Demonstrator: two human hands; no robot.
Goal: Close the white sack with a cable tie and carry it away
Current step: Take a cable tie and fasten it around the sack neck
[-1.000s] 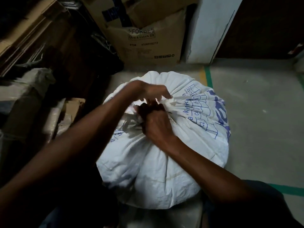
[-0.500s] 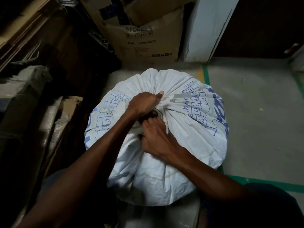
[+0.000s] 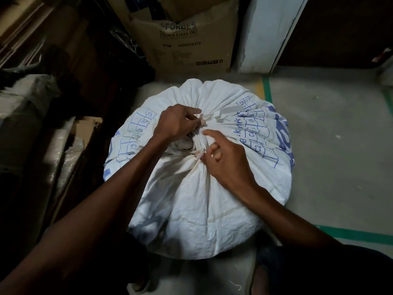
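The white sack (image 3: 197, 201), printed in blue, stands full on the floor with its mouth gathered into a tight neck at the top middle. A pale cable tie (image 3: 228, 111) circles the neck, and its flat tail sticks out to the right over the fabric. My left hand (image 3: 177, 122) is curled over the left side of the neck, its fingertips pinched where the tie leaves the gathers. My right hand (image 3: 224, 161) lies on the near right side of the neck with fingers spread, fingertips touching the bunched fabric. The tie's lock is hidden by my hands.
A brown cardboard box (image 3: 185, 41) stands just behind the sack, next to a white pillar (image 3: 268, 33). Dark stacked cartons and wrapped bundles (image 3: 32, 116) crowd the left. Grey floor with green tape lines (image 3: 353, 234) stretches to the right. My dark-clad knee (image 3: 323, 271) is at bottom right.
My right hand has let go of the gathered neck and spread its fingers. My left hand stays on the neck by the tie. The view has shifted slightly over the sack.
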